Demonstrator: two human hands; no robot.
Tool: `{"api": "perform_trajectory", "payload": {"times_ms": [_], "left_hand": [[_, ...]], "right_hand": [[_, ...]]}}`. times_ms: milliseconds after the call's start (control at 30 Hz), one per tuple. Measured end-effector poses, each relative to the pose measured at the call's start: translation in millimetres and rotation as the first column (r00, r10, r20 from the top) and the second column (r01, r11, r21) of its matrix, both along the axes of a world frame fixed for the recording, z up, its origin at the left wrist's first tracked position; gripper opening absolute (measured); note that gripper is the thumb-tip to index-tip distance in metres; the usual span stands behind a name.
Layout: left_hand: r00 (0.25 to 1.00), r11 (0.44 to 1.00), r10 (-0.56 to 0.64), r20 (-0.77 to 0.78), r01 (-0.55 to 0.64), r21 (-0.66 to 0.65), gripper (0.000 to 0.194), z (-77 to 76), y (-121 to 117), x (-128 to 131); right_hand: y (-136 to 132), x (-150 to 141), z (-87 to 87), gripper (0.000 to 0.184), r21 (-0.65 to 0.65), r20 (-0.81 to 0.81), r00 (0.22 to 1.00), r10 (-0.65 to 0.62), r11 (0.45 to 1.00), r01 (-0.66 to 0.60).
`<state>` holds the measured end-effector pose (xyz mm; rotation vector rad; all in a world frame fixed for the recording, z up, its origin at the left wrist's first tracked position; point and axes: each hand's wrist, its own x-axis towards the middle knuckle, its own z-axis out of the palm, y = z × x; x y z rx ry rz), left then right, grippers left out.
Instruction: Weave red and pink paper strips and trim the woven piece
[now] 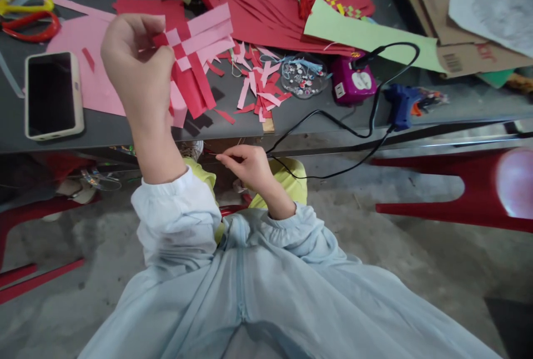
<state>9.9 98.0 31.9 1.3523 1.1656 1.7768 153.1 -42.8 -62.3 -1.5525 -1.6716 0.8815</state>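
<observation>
My left hand (139, 62) is raised over the near part of the table, its thumb and fingers closed on a woven paper piece (194, 51). Red and pink strips cross in a small checker pattern there, and their loose ends fan out to the right and downward. Lower down, just off the table's front edge, my right hand (247, 166) has its thumb and forefinger pinched together. Something thin may be at those fingertips, too small to name. Cut red and pink paper scraps (266, 84) lie on the table beyond my right hand.
A phone (54, 95) and scissors (31, 12) lie left. Toward the right are a dish of beads (303, 76), a purple power adapter (353, 81) and a blue glue gun (402, 106); a black cord (333, 120) hangs over the edge. Red sheets (258, 9) lie behind.
</observation>
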Motion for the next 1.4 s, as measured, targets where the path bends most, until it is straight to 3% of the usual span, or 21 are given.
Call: {"api": "perform_trajectory", "payload": {"times_ms": [67,167,333,433,533,733,833,933,1067,1233,1400], "left_hand": [[1.000,0.998,-0.014,-0.019,0.013,-0.057,0.053,1.8,-1,0],[0.999,0.991,-0.042,-0.020,0.039,-0.130,0.054,3.2,-1,0],[0.957,0.959,-0.264,0.119,0.273,-0.072,0.050,-0.7,-1,-2],[0.910,0.911,-0.400,0.111,0.408,-0.055,0.050,-4.7,-2,-5],[0.860,0.860,-0.509,0.048,0.510,-0.025,0.049,-7.3,-5,-7],[0.806,0.805,-0.589,-0.052,0.581,-0.115,0.057,-7.5,-10,-5],[0.787,0.786,-0.612,-0.076,0.596,-0.162,0.052,-4.2,-13,-3],[0.794,0.789,-0.603,-0.077,0.579,-0.208,0.047,1.2,-18,-3],[0.816,0.802,-0.574,-0.062,0.546,-0.241,0.045,3.6,-22,-3],[0.799,0.796,-0.599,-0.047,0.587,-0.149,0.047,-5.1,-15,-6],[0.847,0.845,-0.530,-0.028,0.525,-0.100,0.046,-9.0,-12,-8]], "right_hand": [[0,-4,5.7,0.018,0.000,-0.113,0.993,-0.034,0.999,0.034],[2,-11,12.4,0.034,-0.069,-0.367,0.927,-0.078,0.996,0.056],[10,-18,27.2,0.055,-0.159,-0.653,0.737,-0.173,0.983,0.090],[15,-19,37.1,0.064,-0.152,-0.698,0.698,-0.157,0.986,0.069],[20,-19,43.4,0.060,-0.122,-0.717,0.686,-0.125,0.991,0.053],[28,-21,43.2,0.049,-0.029,-0.677,0.728,-0.110,0.992,0.124],[30,-24,42.0,0.053,-0.058,-0.715,0.681,-0.159,0.984,0.168],[30,-29,43.7,0.057,-0.136,-0.786,0.579,-0.219,0.973,0.184],[29,-33,47.4,0.058,-0.120,-0.847,0.490,-0.205,0.973,0.199],[27,-33,47.8,0.052,-0.117,-0.844,0.481,-0.236,0.957,0.264],[24,-27,43.5,0.040,-0.150,-0.827,0.476,-0.298,0.934,0.324]]}}
